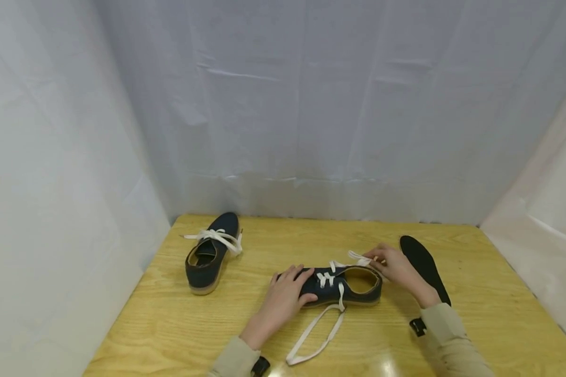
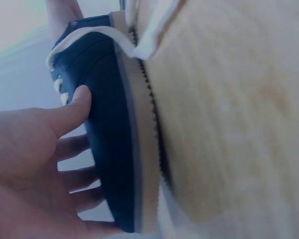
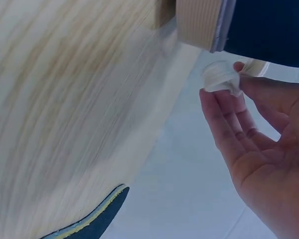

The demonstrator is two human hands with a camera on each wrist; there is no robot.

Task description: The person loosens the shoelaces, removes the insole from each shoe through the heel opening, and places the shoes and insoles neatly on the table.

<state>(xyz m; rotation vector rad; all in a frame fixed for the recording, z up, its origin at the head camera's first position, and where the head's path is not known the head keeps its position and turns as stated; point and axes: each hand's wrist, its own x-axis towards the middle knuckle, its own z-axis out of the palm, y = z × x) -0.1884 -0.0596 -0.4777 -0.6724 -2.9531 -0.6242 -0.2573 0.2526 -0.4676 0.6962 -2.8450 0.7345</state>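
Note:
A dark navy lace-up shoe (image 1: 327, 288) lies sole-down with its toe to the left and its tan-lined opening to the right. My left hand (image 1: 287, 290) holds its toe end, thumb (image 2: 80, 102) on the near side and fingers across the far side. At the heel end, my right hand (image 1: 393, 264) pinches a white shoelace (image 3: 220, 77) between thumb and fingertips, with the lace bunched in a small loop. The other half of the lace (image 1: 306, 337) trails in a long loop onto the table in front of the shoe.
A matching navy shoe (image 1: 207, 272) stands at the back left with its white lace tied. A black insole (image 1: 420, 262) lies to the right, just past my right wrist. The wooden table (image 1: 500, 314) is bounded by white sheeting (image 1: 283, 131) at the back and sides.

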